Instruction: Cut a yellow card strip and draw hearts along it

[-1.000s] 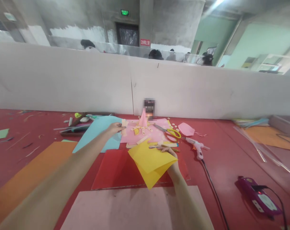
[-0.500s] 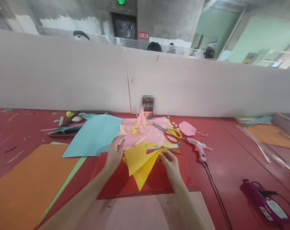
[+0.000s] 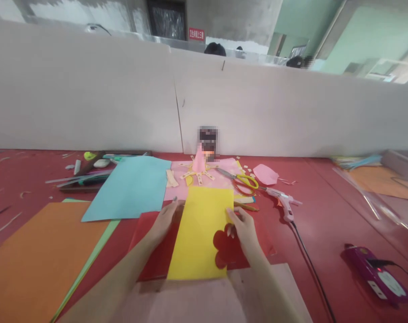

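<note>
Now, yellow sheet (image 3: 200,224): folded half a second ago, we see it opened out over the red sheet (image 3: 153,258), a flower-shaped cutout (image 3: 224,246) at its right edge.
Right hand (image 3: 242,226): our thumb and fingers pinch that edge.
Left hand (image 3: 165,220): fingers reach forward at the left edge; we cannot tell whether they grip.
Dark tray (image 3: 77,189): contains slim items (image 3: 93,178).

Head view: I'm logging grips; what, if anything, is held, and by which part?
The right hand holds the yellow sheet by its right edge, above the flower-shaped cutout; whether the left hand grips is unclear.
</note>
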`<action>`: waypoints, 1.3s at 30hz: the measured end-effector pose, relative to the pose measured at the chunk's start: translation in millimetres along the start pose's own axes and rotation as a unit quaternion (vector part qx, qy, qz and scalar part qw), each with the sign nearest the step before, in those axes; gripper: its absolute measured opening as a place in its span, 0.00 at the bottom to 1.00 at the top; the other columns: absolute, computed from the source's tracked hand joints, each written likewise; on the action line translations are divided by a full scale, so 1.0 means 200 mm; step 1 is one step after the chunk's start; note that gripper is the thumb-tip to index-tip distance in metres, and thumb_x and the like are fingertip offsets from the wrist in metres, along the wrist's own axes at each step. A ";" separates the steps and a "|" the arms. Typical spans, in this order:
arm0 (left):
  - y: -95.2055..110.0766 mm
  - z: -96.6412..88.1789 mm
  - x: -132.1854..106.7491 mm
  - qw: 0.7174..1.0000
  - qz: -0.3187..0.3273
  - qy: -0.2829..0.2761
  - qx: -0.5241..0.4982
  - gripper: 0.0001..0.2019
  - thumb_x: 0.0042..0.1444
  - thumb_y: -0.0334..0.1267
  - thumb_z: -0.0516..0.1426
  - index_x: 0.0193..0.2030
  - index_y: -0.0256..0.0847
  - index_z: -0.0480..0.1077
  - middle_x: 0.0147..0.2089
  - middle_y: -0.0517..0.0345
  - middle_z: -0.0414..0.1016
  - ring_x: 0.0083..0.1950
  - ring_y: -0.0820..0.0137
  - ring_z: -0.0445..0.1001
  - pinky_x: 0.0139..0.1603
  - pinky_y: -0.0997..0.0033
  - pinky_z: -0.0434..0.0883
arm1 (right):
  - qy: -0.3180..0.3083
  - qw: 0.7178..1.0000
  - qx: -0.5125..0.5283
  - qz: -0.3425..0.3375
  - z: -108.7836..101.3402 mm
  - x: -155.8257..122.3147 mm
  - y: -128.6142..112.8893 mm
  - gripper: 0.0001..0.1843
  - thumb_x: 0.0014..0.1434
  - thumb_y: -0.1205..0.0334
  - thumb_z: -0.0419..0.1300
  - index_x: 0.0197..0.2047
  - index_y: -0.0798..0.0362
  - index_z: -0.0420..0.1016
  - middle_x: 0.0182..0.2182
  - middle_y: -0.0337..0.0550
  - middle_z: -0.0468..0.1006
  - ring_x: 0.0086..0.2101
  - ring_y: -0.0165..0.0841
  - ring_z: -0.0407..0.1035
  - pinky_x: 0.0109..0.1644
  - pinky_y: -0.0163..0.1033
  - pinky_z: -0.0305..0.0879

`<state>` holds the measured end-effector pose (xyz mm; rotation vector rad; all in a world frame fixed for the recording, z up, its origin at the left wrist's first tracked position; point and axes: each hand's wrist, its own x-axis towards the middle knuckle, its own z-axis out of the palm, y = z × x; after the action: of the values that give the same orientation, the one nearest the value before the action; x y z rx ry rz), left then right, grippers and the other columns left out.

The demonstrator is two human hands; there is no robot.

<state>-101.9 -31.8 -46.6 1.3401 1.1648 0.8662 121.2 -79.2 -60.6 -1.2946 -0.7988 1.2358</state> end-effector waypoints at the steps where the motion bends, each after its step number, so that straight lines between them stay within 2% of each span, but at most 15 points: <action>1: 0.00 0.00 0.00 1.000 -0.004 0.000 0.003 0.27 0.55 0.57 0.42 0.46 0.40 0.70 0.43 0.52 0.76 0.45 0.60 0.73 0.46 0.59 0.69 | -0.010 0.999 -0.029 -0.012 0.01 0.00 0.01 0.18 0.47 0.46 0.61 0.25 0.52 0.63 0.10 0.28 0.61 0.09 0.25 0.59 0.11 0.29 0.49; 4: 0.02 0.02 -0.01 1.000 -0.015 -0.009 0.015 0.22 0.50 0.55 0.53 0.44 0.41 0.71 0.43 0.54 0.77 0.45 0.58 0.73 0.45 0.60 0.70 | -0.027 0.997 -0.070 -0.037 0.01 -0.01 0.01 0.20 0.48 0.45 0.59 0.21 0.52 0.61 0.12 0.29 0.60 0.10 0.24 0.58 0.11 0.30 0.50; 6: 0.04 0.03 -0.01 0.999 -0.020 -0.025 0.020 0.20 0.47 0.52 0.56 0.43 0.42 0.71 0.40 0.57 0.77 0.42 0.59 0.74 0.42 0.62 0.71 | -0.009 0.996 -0.073 -0.055 0.00 0.00 -0.01 0.19 0.50 0.45 0.57 0.23 0.53 0.64 0.15 0.31 0.64 0.11 0.24 0.57 0.13 0.30 0.53; 9: 0.05 0.04 -0.01 0.999 -0.019 -0.041 0.026 0.18 0.47 0.50 0.57 0.41 0.42 0.71 0.38 0.58 0.77 0.40 0.62 0.75 0.40 0.65 0.71 | 0.032 0.991 -0.077 -0.109 -0.02 0.01 -0.02 0.17 0.51 0.47 0.57 0.26 0.54 0.69 0.22 0.36 0.72 0.20 0.26 0.65 0.22 0.30 0.61; 11: 0.05 0.04 0.00 0.999 -0.018 -0.038 0.035 0.17 0.47 0.50 0.57 0.40 0.41 0.71 0.37 0.58 0.77 0.38 0.62 0.75 0.38 0.66 0.71 | 0.016 0.990 -0.096 -0.103 -0.02 0.03 -0.02 0.16 0.51 0.48 0.57 0.25 0.54 0.70 0.19 0.35 0.71 0.18 0.25 0.64 0.19 0.29 0.59; 14: 0.04 0.04 0.00 0.998 -0.021 -0.022 0.054 0.17 0.48 0.51 0.56 0.37 0.40 0.70 0.33 0.58 0.76 0.35 0.63 0.74 0.34 0.67 0.70 | -0.022 0.991 -0.119 -0.062 -0.02 0.05 0.00 0.16 0.50 0.48 0.58 0.24 0.53 0.69 0.13 0.30 0.64 0.09 0.23 0.55 0.10 0.29 0.48; 19: 0.04 0.06 -0.01 0.996 -0.020 -0.011 0.088 0.18 0.48 0.52 0.55 0.36 0.39 0.70 0.31 0.59 0.75 0.34 0.64 0.73 0.31 0.70 0.68 | -0.059 0.986 -0.150 -0.050 -0.03 0.08 -0.01 0.14 0.50 0.49 0.57 0.28 0.52 0.67 0.12 0.27 0.63 0.06 0.22 0.52 0.08 0.29 0.45; 24: 0.05 0.08 -0.03 0.995 -0.018 -0.016 0.095 0.18 0.47 0.52 0.55 0.36 0.39 0.71 0.32 0.57 0.75 0.36 0.63 0.73 0.32 0.70 0.68 | -0.069 0.987 -0.135 -0.060 -0.06 0.07 -0.02 0.15 0.50 0.49 0.58 0.26 0.51 0.63 0.10 0.26 0.60 0.07 0.22 0.50 0.08 0.29 0.43; 27: 0.05 0.08 -0.05 0.996 -0.024 -0.030 0.082 0.19 0.49 0.51 0.54 0.40 0.39 0.70 0.34 0.57 0.76 0.37 0.63 0.73 0.35 0.68 0.68 | -0.086 0.990 -0.105 -0.046 -0.09 0.06 -0.02 0.14 0.51 0.49 0.59 0.29 0.52 0.66 0.15 0.31 0.68 0.12 0.24 0.59 0.14 0.30 0.54; 30: 0.06 0.08 -0.05 0.995 -0.042 -0.044 0.074 0.18 0.49 0.51 0.54 0.40 0.39 0.70 0.34 0.57 0.75 0.33 0.66 0.72 0.32 0.70 0.68 | -0.109 0.991 -0.067 -0.034 -0.10 0.06 -0.04 0.13 0.50 0.51 0.60 0.32 0.52 0.68 0.22 0.36 0.75 0.23 0.30 0.69 0.28 0.34 0.65; 33: 0.06 0.07 -0.05 0.994 -0.058 -0.056 0.075 0.16 0.49 0.51 0.55 0.35 0.40 0.70 0.29 0.60 0.74 0.28 0.70 0.70 0.26 0.73 0.65 | -0.107 0.993 -0.045 -0.022 -0.10 0.06 -0.04 0.13 0.49 0.51 0.61 0.32 0.51 0.69 0.26 0.38 0.77 0.27 0.33 0.71 0.33 0.37 0.67; 37: 0.06 0.06 -0.05 0.992 -0.075 -0.060 0.086 0.16 0.48 0.51 0.56 0.23 0.39 0.67 0.19 0.64 0.67 0.20 0.75 0.64 0.20 0.76 0.61 | -0.091 0.995 -0.048 -0.017 -0.09 0.06 -0.04 0.12 0.50 0.51 0.61 0.32 0.51 0.69 0.26 0.39 0.77 0.27 0.34 0.71 0.34 0.39 0.67; 39: 0.07 0.05 -0.04 0.991 -0.083 -0.062 0.089 0.17 0.48 0.52 0.56 0.21 0.39 0.67 0.18 0.64 0.67 0.19 0.75 0.64 0.20 0.76 0.61 | -0.091 0.994 -0.050 -0.019 -0.09 0.05 -0.05 0.12 0.50 0.52 0.61 0.33 0.51 0.70 0.26 0.39 0.77 0.29 0.35 0.72 0.35 0.40 0.67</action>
<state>-92.2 -41.6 -33.8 1.3968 1.2584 0.5621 143.2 -72.4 -55.4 -1.2520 -1.0229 1.3112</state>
